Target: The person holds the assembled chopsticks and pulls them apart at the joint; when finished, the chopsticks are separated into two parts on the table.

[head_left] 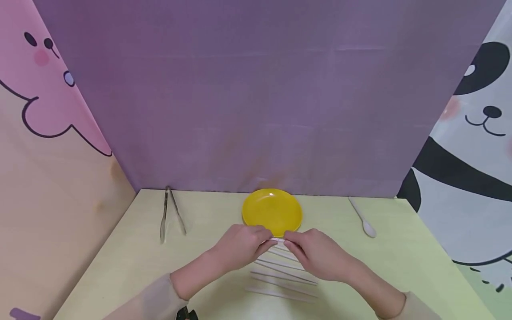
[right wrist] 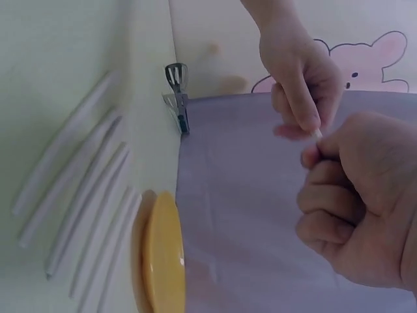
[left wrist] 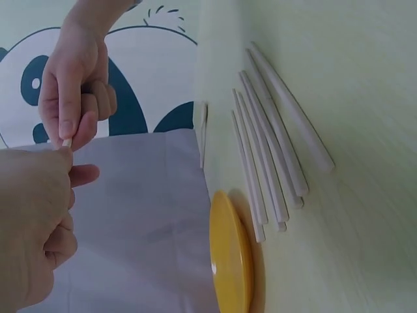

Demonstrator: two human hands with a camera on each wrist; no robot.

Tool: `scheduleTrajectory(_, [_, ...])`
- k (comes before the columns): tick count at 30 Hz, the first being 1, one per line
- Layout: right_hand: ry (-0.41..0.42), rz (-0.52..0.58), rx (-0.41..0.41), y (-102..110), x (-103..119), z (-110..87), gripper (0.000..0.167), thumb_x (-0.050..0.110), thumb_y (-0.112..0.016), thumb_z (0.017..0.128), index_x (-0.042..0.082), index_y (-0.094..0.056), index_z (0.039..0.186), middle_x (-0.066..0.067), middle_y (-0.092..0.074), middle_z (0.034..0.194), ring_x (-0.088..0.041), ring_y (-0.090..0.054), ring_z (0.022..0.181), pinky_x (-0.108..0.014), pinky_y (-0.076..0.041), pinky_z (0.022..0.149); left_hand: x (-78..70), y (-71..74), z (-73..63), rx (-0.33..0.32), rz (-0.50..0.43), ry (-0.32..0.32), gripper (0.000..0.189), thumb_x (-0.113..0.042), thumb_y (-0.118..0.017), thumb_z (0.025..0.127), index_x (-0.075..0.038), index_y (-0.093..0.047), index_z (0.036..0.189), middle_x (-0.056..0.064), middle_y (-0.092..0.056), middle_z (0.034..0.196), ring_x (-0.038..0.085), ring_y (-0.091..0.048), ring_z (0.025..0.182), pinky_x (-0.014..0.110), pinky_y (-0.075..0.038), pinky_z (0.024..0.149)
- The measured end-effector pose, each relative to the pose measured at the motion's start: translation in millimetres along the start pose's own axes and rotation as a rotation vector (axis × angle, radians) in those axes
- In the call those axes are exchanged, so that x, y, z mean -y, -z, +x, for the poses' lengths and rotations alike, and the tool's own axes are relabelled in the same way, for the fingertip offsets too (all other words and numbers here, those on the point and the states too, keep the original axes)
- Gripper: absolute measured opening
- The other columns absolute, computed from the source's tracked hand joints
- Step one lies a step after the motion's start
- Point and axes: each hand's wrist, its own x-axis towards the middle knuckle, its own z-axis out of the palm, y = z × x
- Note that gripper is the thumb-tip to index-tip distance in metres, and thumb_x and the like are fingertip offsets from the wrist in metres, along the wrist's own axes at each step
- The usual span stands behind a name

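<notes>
Both hands meet above the middle of the table, just in front of the yellow plate (head_left: 272, 209). My left hand (head_left: 246, 242) pinches one part of a thin pale stick (head_left: 277, 240) between thumb and fingers. The right hand (head_left: 316, 253) pinches the same stick a short way off; only a small piece shows between the fingertips, and the palms hide the rest. Below them on the table lie several pale, chopstick-like sticks (left wrist: 293, 111), roughly side by side. In the right wrist view, the plate (right wrist: 166, 254) stands beyond this row.
Metal tongs (head_left: 172, 213) lie spread at the back left of the table (head_left: 132, 262). A pale spoon (head_left: 366, 224) rests at the back right. A purple backdrop (head_left: 256, 98) rises behind the table, with a panda-printed wall (head_left: 468, 155) on the right.
</notes>
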Motion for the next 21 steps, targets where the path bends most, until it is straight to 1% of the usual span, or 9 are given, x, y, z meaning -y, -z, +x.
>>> scheduleTrajectory(4, [0.059, 0.029, 0.085, 9.6, -8.1, -1.1, 0.031, 0.013, -0.057, 0.110, 0.019, -0.048, 0.081, 0.018, -0.024, 0.067, 0.008, -0.020, 0.058, -0.013, -0.024, 0.058, -3.0, 3.3, 0.6, 0.134, -0.082, 0.014, 0.027, -0.026, -0.063, 0.107, -0.017, -0.056, 0.083, -0.010, -0.043, 0.066, 0.003, -0.034, 0.054, 0.014, -0.026, 0.053])
scheduleTrajectory(6, [0.097, 0.033, 0.107, 13.5, -11.3, -1.9, 0.031, 0.015, -0.056, 0.111, 0.019, -0.048, 0.082, 0.017, -0.025, 0.067, 0.008, -0.019, 0.059, -0.013, -0.024, 0.058, -5.5, 4.4, 0.6, 0.174, -0.118, 0.026, 0.025, -0.024, -0.060, 0.108, -0.017, -0.054, 0.085, -0.011, -0.038, 0.066, 0.003, -0.031, 0.054, 0.014, -0.024, 0.053])
scheduleTrajectory(7, [0.110, 0.038, 0.116, 15.0, -12.4, -2.3, 0.031, 0.016, -0.055, 0.112, 0.019, -0.048, 0.082, 0.017, -0.026, 0.067, 0.009, -0.019, 0.059, -0.013, -0.024, 0.058, -6.9, 4.6, 0.7, 0.179, -0.129, 0.032, 0.025, -0.023, -0.059, 0.108, -0.016, -0.054, 0.085, -0.011, -0.036, 0.066, 0.003, -0.030, 0.053, 0.014, -0.023, 0.052])
scheduleTrajectory(9, [0.125, 0.049, 0.124, 17.1, -13.5, -3.1, 0.031, 0.017, -0.053, 0.113, 0.019, -0.049, 0.082, 0.016, -0.026, 0.067, 0.009, -0.019, 0.059, -0.012, -0.024, 0.058, -10.0, 4.2, 0.9, 0.160, -0.133, 0.047, 0.025, -0.022, -0.060, 0.108, -0.016, -0.054, 0.084, -0.011, -0.034, 0.064, 0.003, -0.029, 0.051, 0.015, -0.021, 0.050])
scheduleTrajectory(12, [0.131, 0.061, 0.127, 19.0, -13.4, -5.2, 0.031, 0.019, -0.052, 0.113, 0.020, -0.048, 0.083, 0.015, -0.026, 0.067, 0.009, -0.018, 0.060, -0.012, -0.023, 0.058, -14.6, 2.7, 1.4, 0.109, -0.118, 0.065, 0.029, -0.024, -0.064, 0.106, -0.017, -0.054, 0.080, -0.012, -0.033, 0.062, 0.002, -0.028, 0.051, 0.014, -0.018, 0.049])
scheduleTrajectory(15, [0.135, 0.075, 0.136, 21.1, -12.4, -5.9, 0.031, 0.020, -0.052, 0.113, 0.020, -0.048, 0.082, 0.015, -0.025, 0.067, 0.009, -0.017, 0.060, -0.012, -0.023, 0.058, -17.3, 1.8, 2.3, 0.068, -0.100, 0.074, 0.034, -0.030, -0.067, 0.105, -0.018, -0.053, 0.076, -0.012, -0.032, 0.062, 0.001, -0.030, 0.052, 0.014, -0.020, 0.049])
scheduleTrajectory(18, [0.134, 0.081, 0.143, 22.1, -11.4, -7.2, 0.032, 0.020, -0.054, 0.113, 0.020, -0.047, 0.082, 0.015, -0.023, 0.067, 0.009, -0.017, 0.060, -0.012, -0.023, 0.058, -20.3, 0.9, 2.9, 0.048, -0.075, 0.084, 0.038, -0.034, -0.069, 0.104, -0.019, -0.053, 0.073, -0.012, -0.034, 0.063, 0.001, -0.032, 0.053, 0.014, -0.022, 0.049])
scheduleTrajectory(21, [0.136, 0.067, 0.128, 21.0, -11.9, -8.0, 0.031, 0.018, -0.056, 0.112, 0.019, -0.048, 0.082, 0.016, -0.023, 0.067, 0.009, -0.018, 0.060, -0.012, -0.023, 0.057, -22.5, -0.4, 3.4, 0.042, -0.043, 0.100, 0.038, -0.036, -0.068, 0.105, -0.019, -0.055, 0.073, -0.011, -0.036, 0.061, 0.003, -0.034, 0.050, 0.015, -0.024, 0.047])
